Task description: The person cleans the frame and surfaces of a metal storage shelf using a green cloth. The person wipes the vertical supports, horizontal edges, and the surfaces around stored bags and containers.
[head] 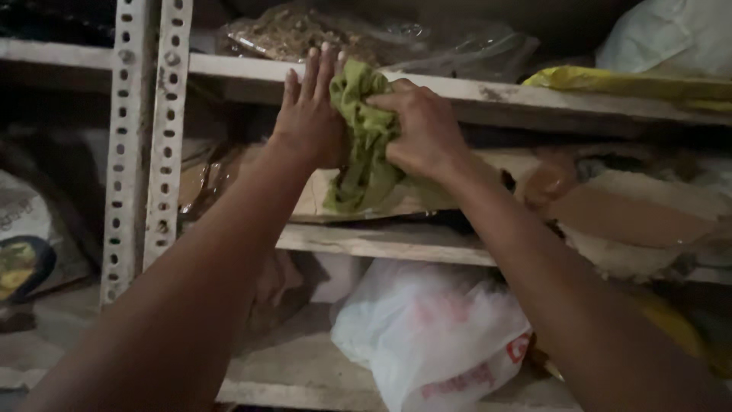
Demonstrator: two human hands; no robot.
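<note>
Green cloth [364,145]: bunched, upper centre of frame, against the shelf edge [534,95]. Gripped by the right hand [423,130], fingers clenched around it; left hand [309,114] laid flat alongside, fingers extended. White plastic bag [427,328] shelved below.

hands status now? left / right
Left hand: open, fingers spread, flat against the green cloth.
Right hand: closed, gripping the green cloth.

I count two hands, my left hand [309,114] and right hand [423,130], and one green cloth [364,145]. I see three shelf boards, the top shelf [534,95] among them, one perforated metal upright [145,137], and one white plastic bag [435,336] below.
</note>
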